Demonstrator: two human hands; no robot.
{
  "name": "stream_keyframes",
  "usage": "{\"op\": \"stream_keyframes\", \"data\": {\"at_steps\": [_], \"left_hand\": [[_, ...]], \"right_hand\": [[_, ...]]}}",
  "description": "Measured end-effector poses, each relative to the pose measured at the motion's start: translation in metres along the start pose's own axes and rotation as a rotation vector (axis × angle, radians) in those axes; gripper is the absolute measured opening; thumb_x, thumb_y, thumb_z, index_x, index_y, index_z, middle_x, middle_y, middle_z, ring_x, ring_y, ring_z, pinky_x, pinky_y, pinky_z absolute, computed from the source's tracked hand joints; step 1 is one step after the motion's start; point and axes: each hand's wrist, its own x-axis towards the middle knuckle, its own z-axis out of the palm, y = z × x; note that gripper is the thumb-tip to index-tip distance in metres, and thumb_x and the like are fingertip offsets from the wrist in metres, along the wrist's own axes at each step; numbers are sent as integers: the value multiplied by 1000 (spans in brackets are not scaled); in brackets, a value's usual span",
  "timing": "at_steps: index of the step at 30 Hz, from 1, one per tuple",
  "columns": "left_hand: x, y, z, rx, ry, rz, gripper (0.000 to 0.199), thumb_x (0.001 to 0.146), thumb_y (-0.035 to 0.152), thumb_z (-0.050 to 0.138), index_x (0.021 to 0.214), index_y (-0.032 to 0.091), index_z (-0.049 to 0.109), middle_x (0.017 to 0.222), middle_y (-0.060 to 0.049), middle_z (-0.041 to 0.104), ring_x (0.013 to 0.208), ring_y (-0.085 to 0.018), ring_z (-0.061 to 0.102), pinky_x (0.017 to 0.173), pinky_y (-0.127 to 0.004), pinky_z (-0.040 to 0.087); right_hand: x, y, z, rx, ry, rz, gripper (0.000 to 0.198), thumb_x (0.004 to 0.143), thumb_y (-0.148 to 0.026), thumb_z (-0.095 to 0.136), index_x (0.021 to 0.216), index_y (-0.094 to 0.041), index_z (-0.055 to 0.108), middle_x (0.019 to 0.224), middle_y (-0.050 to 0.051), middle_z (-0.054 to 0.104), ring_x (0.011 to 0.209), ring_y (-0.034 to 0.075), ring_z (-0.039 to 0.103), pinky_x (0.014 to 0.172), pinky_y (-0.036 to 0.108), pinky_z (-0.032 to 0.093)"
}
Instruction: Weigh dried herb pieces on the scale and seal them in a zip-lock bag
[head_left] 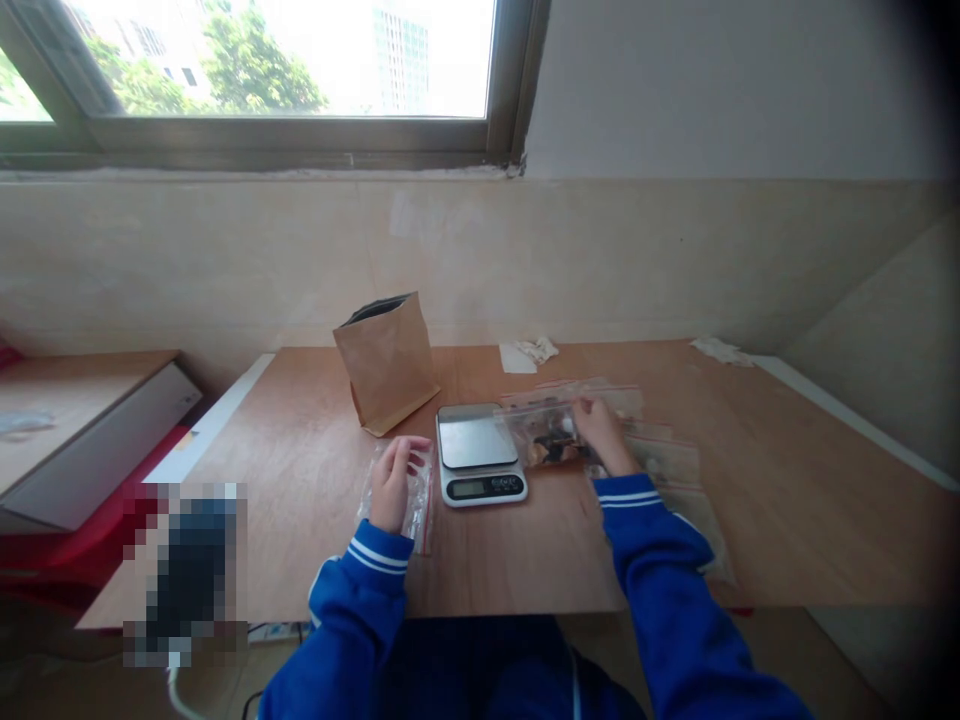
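My right hand pinches the upper edge of a clear zip-lock bag that holds dark and brownish pieces I cannot name. This bag lies at the right side of a white kitchen scale, close to its metal plate. More clear zip-lock bags lie spread beneath and to the right of my right hand. To the left of the scale, my left hand rests over some clear plastic bags with red zip strips. Its fingers are loosely bent and apart, with nothing visibly gripped.
Behind the scale, to the left, a brown paper pouch stands upright with its top open. White crumpled tissue lies near the wall, and another piece farther right. A blurred-out dark object is at the wooden table's left front edge.
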Motion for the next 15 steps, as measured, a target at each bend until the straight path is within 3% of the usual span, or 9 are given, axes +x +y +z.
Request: {"op": "stream_keyframes", "data": {"at_steps": [3,5,8,11,13,15], "left_hand": [[12,-3,-15,57,140,-3,41,86,51,47,82,16,68,84,-6,68,69,-15,57,60,-26,43],[19,-9,-22,84,274,-16,42,87,50,43,83,16,67,86,-6,67,71,-15,56,61,-27,42],[29,-21,-27,144,416,-21,39,87,46,40,85,16,65,87,-6,64,74,-16,55,66,-29,44],[41,-28,-25,244,550,51,27,84,39,49,91,17,62,97,-7,58,91,-18,54,83,-34,45],[52,-30,-22,310,654,91,27,84,38,53,100,17,58,110,-9,53,103,-20,51,95,-39,41],[63,-30,-21,377,685,100,39,85,43,55,113,17,52,120,-11,47,109,-22,49,103,-44,35]], "right_hand": [[-26,-16,1,-94,221,-123,30,83,-28,51,107,-10,58,110,22,60,107,34,53,91,49,39],[-52,-30,-1,-83,294,-298,27,87,-25,47,108,-13,58,108,18,60,105,30,53,92,48,40],[-99,-40,-8,56,199,-531,20,92,-20,41,101,-19,59,100,10,61,99,24,55,89,41,44],[-148,-30,-21,13,-36,-743,23,92,-13,42,100,-22,61,98,6,62,96,21,58,88,37,44],[-178,-15,-33,-12,-158,-812,26,91,-10,42,98,-24,63,96,5,63,90,19,60,84,34,46],[-205,1,-44,-6,-258,-785,27,91,-9,41,93,-23,63,93,5,63,88,18,62,81,31,48]]}}
